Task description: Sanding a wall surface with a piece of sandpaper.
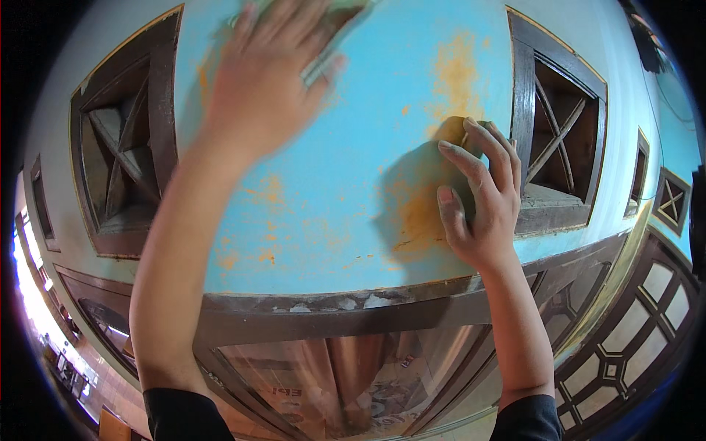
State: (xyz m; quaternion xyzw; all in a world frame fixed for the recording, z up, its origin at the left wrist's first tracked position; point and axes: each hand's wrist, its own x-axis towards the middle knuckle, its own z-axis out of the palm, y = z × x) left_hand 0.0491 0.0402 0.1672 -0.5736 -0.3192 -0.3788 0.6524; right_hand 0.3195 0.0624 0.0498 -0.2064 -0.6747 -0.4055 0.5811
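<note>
A turquoise wall panel (338,176) with worn orange patches fills the middle of the view. My left hand (272,73) is high on it at the upper left, smeared by motion, with its fingers laid over a thin, flat, dark sheet (340,28) with a pale edge. The sheet's material is unclear, and the hand hides most of it. Lower on the right, my right hand (482,191) is at the panel beside an orange patch. Its fingers are bent and spread apart, the fingertips dusty. I make out nothing held there, though its palm is shaded.
Dark wood-framed openings with crossed slats flank the panel, one left (125,147) and one right (562,140). A brown ledge (346,301) with chipped paint runs below, above glass panes (294,382). A panelled door (632,331) stands at the lower right.
</note>
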